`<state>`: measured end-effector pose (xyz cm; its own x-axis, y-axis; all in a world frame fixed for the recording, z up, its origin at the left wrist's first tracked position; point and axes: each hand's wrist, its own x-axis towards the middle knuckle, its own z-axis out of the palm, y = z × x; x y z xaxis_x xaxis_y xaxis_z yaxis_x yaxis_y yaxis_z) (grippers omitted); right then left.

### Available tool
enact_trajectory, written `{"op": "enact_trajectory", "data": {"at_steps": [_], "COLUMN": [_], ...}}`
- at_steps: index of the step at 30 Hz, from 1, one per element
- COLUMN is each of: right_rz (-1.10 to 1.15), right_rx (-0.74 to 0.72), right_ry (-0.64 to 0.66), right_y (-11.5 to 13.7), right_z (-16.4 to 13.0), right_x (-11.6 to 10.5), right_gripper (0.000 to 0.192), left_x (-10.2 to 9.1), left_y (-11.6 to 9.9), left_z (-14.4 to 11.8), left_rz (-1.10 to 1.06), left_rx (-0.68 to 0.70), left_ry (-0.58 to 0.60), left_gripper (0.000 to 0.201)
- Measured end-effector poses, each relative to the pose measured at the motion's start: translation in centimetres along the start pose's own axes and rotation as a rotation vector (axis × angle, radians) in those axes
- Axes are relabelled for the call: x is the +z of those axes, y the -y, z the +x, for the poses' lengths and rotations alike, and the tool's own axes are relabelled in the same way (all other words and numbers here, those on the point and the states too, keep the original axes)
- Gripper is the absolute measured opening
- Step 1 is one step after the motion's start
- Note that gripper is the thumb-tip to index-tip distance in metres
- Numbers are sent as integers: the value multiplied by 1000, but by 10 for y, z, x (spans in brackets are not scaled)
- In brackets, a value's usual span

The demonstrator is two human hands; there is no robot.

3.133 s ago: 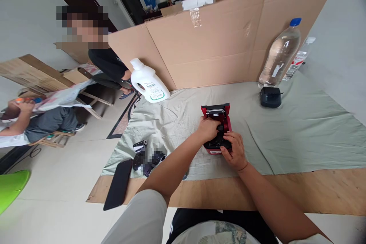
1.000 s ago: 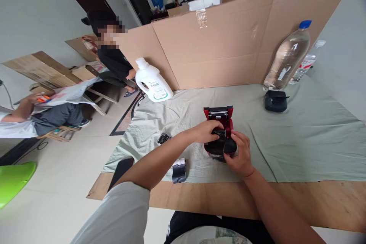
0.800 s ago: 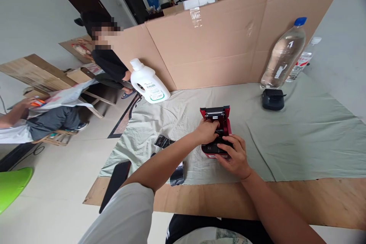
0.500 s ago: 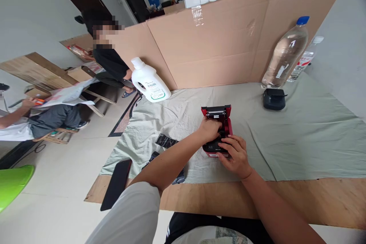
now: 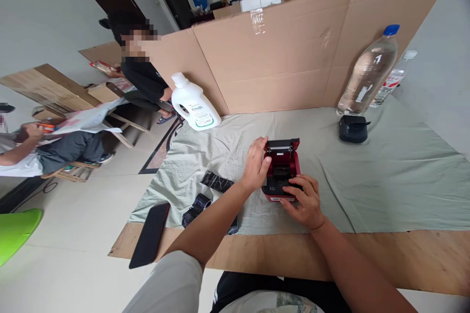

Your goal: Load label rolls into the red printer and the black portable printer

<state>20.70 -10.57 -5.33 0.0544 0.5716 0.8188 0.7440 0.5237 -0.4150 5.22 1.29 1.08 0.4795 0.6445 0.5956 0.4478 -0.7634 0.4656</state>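
Head view is what I'm working from. Start close: what do you have?

Nearest me is the bare wooden edge [image 5: 286,254], with a dark flat slab [image 5: 150,235] lying partly over it at left. Farther in, a dark roll [image 5: 196,209] and a dark strip [image 5: 216,182] lie on the green cloth [image 5: 360,181], outside the box.

And the hands?

My left hand [image 5: 255,164] is open, fingers stretched along the left side of the red box [image 5: 281,176], clasping nothing. My right hand [image 5: 306,200] has its fingers bent over the front right corner; I can't tell whether it grips or only rests. The box sits on the cloth between them.

How far along are we?

I'd judge the opening done: the lid [image 5: 282,146] stands up and the inside is exposed. The lid isn't closed. Whether that dark piece inside is loose or built in, I can't tell.

Beyond?

A black case [image 5: 353,129] at right, a white jug [image 5: 196,105] at left, a clear bottle [image 5: 369,76], then the cardboard screen [image 5: 271,68].
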Motion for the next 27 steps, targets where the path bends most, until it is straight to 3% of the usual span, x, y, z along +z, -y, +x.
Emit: {"op": "enact_trajectory", "data": {"at_steps": [6,10,21,27], "right_rz": [-77,-92,-228,-162], "right_rx": [62,85,113,121], "right_ry": [-70,18,96,123], "right_y": [-2,-5,-7,-5], "right_z": [2,2,3,4], "right_x": [2,6,1,-1], "right_gripper": [60,74,75,69], "left_x": [9,20,41,38], "left_y": [-17,-19,-14,-19], "left_z": [-51,-76,-89,-91], "left_rz": [-117,-81,122,-31], "left_rx": [19,28,-20,-120], "left_ry": [-104,-98,-207,-186], "left_gripper": [48,45,41,41]}}
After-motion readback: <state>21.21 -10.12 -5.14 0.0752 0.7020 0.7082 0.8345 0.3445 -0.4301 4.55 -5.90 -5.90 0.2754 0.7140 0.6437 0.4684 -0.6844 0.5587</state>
